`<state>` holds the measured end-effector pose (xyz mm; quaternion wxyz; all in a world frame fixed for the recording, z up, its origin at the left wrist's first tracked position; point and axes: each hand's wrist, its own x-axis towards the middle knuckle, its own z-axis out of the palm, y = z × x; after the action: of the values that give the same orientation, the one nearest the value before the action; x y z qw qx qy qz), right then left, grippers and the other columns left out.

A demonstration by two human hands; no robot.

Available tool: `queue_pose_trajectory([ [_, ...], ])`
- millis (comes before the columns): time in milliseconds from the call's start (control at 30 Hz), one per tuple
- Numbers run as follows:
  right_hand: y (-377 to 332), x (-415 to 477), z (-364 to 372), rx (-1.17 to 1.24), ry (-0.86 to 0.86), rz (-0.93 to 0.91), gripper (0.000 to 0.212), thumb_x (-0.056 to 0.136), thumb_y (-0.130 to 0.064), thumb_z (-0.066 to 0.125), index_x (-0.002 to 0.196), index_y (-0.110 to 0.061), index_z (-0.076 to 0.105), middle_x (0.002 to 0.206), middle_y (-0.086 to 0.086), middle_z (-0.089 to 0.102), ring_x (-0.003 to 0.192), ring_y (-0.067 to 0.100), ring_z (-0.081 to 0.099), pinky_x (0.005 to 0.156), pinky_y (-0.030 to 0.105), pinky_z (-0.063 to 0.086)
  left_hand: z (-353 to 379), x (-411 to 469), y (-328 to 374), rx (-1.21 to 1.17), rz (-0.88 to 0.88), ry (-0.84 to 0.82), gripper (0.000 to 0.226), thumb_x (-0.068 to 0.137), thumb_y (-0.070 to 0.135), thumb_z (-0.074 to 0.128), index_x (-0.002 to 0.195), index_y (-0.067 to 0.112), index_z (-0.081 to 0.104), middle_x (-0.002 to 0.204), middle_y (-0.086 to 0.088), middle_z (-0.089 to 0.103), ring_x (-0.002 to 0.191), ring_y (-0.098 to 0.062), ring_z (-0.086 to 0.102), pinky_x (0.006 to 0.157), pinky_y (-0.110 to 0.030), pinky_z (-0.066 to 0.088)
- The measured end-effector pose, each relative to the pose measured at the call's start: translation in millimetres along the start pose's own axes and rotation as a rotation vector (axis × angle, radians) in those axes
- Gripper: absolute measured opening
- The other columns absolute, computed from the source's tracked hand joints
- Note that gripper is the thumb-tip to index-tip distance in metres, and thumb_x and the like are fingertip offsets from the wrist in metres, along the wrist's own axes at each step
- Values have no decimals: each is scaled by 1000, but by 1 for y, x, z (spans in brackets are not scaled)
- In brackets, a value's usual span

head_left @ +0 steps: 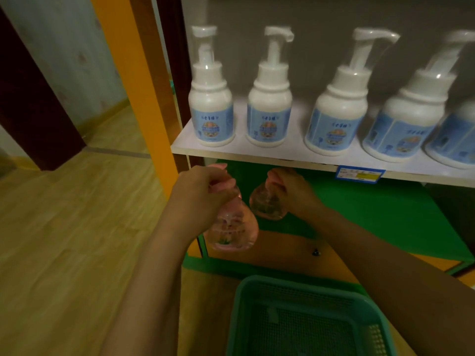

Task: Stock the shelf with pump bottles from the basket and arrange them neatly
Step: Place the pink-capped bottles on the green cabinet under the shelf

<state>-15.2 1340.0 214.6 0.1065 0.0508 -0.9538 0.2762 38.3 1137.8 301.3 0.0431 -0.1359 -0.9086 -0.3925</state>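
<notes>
Head view: the camera is looking down along 2 bare forearms toward a shelf unit.
Left grip: the left hand [203,194] is clenching tightly round the top of a clear pink bottle [232,228]. The bottle is hanging upright under the fist, and its pump head is hiding inside the fingers.
Right grip: the right hand [290,191] is clasping the neck of a second pink bottle [267,205] in curled fingers, and the body is hanging below them.
Task bottles' place: both are hanging in the air under the white shelf board [257,153], in front of the green lower compartment [372,214]. They are hanging near each other but apart, the right one sitting slightly higher in the frame.
Shelf row: 5 white pump bottles [210,104] with blue labels are standing upright in a row on the board. The 5th is running off the right edge of the frame.
Tag: a blue price tag [359,173] is sitting on the board's front edge, to the right of the right hand.
Basket: a green plastic basket [257,286] is lying at the bottom of the frame, beneath the right forearm. Its inside is too dim to read.
Frame: an orange post [144,86] is standing at the shelf's left side.
Ground: a wooden floor [64,227] is stretching away to the left.
</notes>
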Motion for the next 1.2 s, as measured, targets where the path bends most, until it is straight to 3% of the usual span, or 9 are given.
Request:
queue_pose_trajectory([
  [133,7,8,7,27,8,-13,15,92,-16,46,98,-6,55,106,14,58,95,27,54,74,28,37,3,3,2,1,-7,18,25,83,20,62,107,15,66,118,-6,63,108,-21,55,82,-28,39],
  [333,13,7,10,83,-14,8,10,91,-19,48,100,-16,50,106,10,55,98,25,53,81,32,41,10,3,7,9,52,40,25,84,21,61,107,14,66,94,4,59,71,-3,46,59,-11,30],
  [500,11,-40,0,153,131,-133,49,84,-6,50,131,-18,45,131,6,48,121,14,43,104,27,38,13,0,15,-6,100,31,25,83,22,61,106,14,67,92,7,60,74,-5,48,60,-11,30],
  [567,11,-74,-9,334,13,-206,53,77,-17,49,129,-23,42,129,0,47,119,-2,43,101,16,36,19,-2,21,-16,119,14,22,83,23,61,103,15,67,82,12,58,70,1,47,60,-10,30],
  [667,3,-116,-20,488,-186,-112,56,77,-35,64,128,-36,40,130,-10,50,118,-6,47,100,17,40,31,-5,33,-8,154,-35,19,84,23,60,100,17,67,76,17,52,74,-1,49,63,-11,31],
  [767,-1,-134,-23,570,-154,59,57,61,-49,77,110,-46,48,111,-17,62,101,-5,59,86,17,50,49,-7,45,-31,207,-99,24,83,26,59,103,15,67,87,9,57,86,-10,53,75,-21,37],
  [933,28,-144,-37,614,-70,166,41,70,-14,77,99,-35,56,91,-12,70,86,-3,65,74,12,50,88,-11,69,-122,244,-95,21,82,29,62,95,15,70,68,18,51,70,1,53,64,-16,38],
  [1133,69,-140,-46,657,44,272,43,72,2,70,101,-25,53,94,-9,63,79,-11,62,68,6,47,137,12,62,-688,-398,-147,30,93,29,41,80,12,63,74,3,58,76,-16,54,84,-37,45],
  [1200,80,-132,-46,668,54,297,43,73,4,68,106,-17,51,93,-9,62,76,-13,62,65,5,47,155,16,56,-646,-429,-158,30,93,21,37,71,11,55,71,-2,54,74,-19,51,78,-37,46],
])
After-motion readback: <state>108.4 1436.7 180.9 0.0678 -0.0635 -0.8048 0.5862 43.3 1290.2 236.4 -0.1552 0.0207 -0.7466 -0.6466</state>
